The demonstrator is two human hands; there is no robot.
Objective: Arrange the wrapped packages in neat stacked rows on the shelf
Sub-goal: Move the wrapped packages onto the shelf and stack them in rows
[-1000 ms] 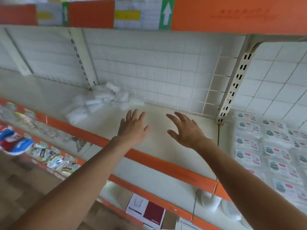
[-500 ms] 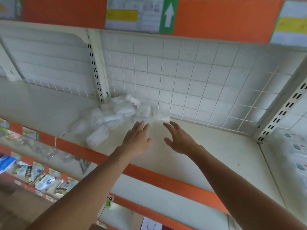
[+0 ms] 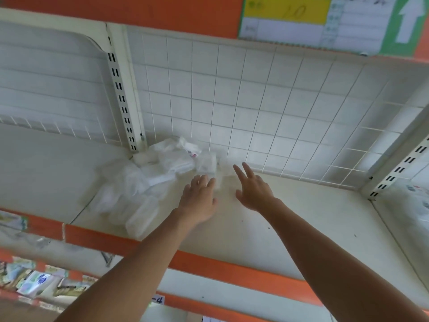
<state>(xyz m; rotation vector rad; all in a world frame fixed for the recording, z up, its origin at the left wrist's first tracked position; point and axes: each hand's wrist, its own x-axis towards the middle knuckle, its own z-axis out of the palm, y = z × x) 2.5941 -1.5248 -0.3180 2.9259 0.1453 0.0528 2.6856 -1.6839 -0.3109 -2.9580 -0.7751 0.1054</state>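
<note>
A jumbled heap of wrapped packages [image 3: 148, 180] lies in the back left of the shelf [image 3: 290, 233]. Your left hand [image 3: 199, 202] and right hand [image 3: 254, 194], both spread wide and empty, have now reached its edge, so gathering can begin.

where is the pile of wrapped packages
Head view: the pile of wrapped packages lies left of centre on the shelf, at the foot of the slotted upright, just beyond the left hand.

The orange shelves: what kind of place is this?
Probably a shop aisle. The shelf has an orange strip along its front, a price label hangs above, and wrapped packages lie heaped by the wire grid back.
</note>
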